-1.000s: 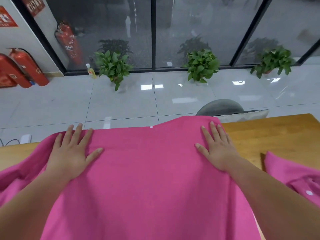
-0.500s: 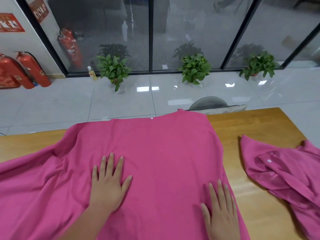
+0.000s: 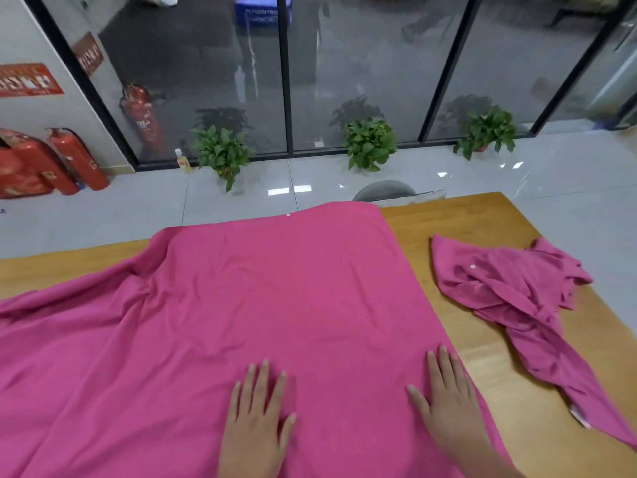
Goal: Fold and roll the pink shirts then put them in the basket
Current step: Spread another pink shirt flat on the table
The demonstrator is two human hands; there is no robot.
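Note:
A large pink shirt [image 3: 262, 298] lies spread flat over the wooden table [image 3: 482, 243], its far edge at the table's back with a small white button there. My left hand [image 3: 256, 419] rests flat on the cloth near the front, fingers apart. My right hand [image 3: 448, 405] lies flat on the shirt's right edge, fingers apart. A second pink shirt [image 3: 517, 298] lies crumpled on the right side of the table. No basket is in view.
Behind the table's far edge a grey chair back [image 3: 386, 191] shows. Beyond are a tiled floor, three potted plants [image 3: 370, 143] along a glass wall, and red fire extinguishers [image 3: 76, 163] at the left. The table's right edge runs diagonally past the crumpled shirt.
Both hands slid from the shirt's far edge toward me across the cloth. The view has tilted up, showing more table and the second shirt.

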